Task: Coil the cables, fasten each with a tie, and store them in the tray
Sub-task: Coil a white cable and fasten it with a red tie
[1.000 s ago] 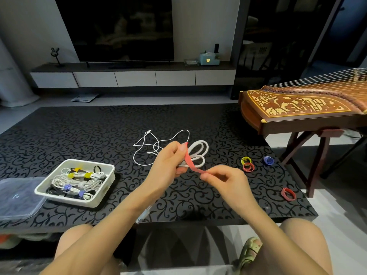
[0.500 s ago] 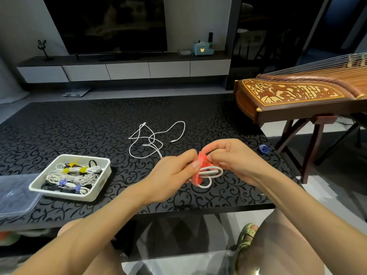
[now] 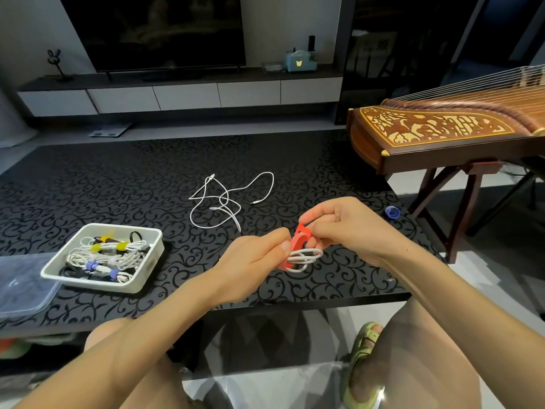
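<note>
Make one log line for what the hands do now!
left hand: pinches coiled white cable; right hand: holds red strap tie round it; white plastic tray: tied cables inside; loose white cable: on table

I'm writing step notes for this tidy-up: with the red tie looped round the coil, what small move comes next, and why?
Probably pull the red tie snug and press its end down. The left hand holds the white coil, the right hand pinches the tie's end, and the loop looks loose, not yet fastened.
</note>
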Demonstrator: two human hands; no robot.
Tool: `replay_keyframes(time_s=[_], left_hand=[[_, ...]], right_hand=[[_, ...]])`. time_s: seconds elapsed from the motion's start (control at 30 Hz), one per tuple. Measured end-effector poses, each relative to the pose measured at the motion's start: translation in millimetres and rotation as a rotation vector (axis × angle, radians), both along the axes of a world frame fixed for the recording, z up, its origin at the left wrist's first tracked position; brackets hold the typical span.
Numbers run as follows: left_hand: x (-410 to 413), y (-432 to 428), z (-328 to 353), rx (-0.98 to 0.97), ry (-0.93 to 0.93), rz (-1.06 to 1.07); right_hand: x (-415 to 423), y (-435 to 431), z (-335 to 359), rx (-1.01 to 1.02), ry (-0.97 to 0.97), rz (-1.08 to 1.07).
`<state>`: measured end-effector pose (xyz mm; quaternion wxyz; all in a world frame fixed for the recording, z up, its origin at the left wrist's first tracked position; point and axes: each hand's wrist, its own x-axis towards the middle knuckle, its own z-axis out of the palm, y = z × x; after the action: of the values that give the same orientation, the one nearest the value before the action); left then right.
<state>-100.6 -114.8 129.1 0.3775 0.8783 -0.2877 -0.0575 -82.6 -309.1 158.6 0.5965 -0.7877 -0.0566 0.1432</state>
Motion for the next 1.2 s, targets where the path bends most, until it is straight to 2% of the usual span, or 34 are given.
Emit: replay_keyframes(time_s=[0.13, 0.33, 0.57, 0.73, 0.83, 0.97, 1.07, 1.13, 1.2], left_hand=[[1.2, -2.0, -2.1, 0.097, -0.017, 0.057], [2.5, -6.0, -7.1, 0.310, -0.145, 0.085], [4.2, -11.3, -9.4, 0.381, -0.199, 0.145], [2.8, -12.0, -14.3, 0.396, -0.377, 0.181], [4.1, -12.4, -16.9, 0.425, -0.428, 0.218], [5.5, -12.3, -20.6, 0.456, -0.378, 0.216], [6.8, -13.7, -17.9, 0.424, -0.241, 0.196], [9.2, -11.8, -14.0, 0.371, -0.107, 0.157], [9.7, -7.5, -10.9, 0.302, 0.007, 0.096]], right_hand=[[3.0, 1.2, -3.5, -0.008, 0.009, -0.014], [7.8, 5.3, -11.0, 0.180, 0.196, -0.119], [11.3, 6.6, -13.5, 0.180, 0.314, -0.119], [16.1, 8.1, -15.2, 0.252, 0.430, -0.166], [16.2, 9.5, -17.7, 0.256, 0.435, -0.176], [15.3, 11.3, -21.5, 0.115, 0.306, -0.153], [17.3, 11.5, -22.4, -0.001, 0.221, -0.147], [19.9, 10.5, -20.7, 0.003, 0.284, -0.103], [23.6, 6.9, -17.9, 0.096, 0.451, -0.052]])
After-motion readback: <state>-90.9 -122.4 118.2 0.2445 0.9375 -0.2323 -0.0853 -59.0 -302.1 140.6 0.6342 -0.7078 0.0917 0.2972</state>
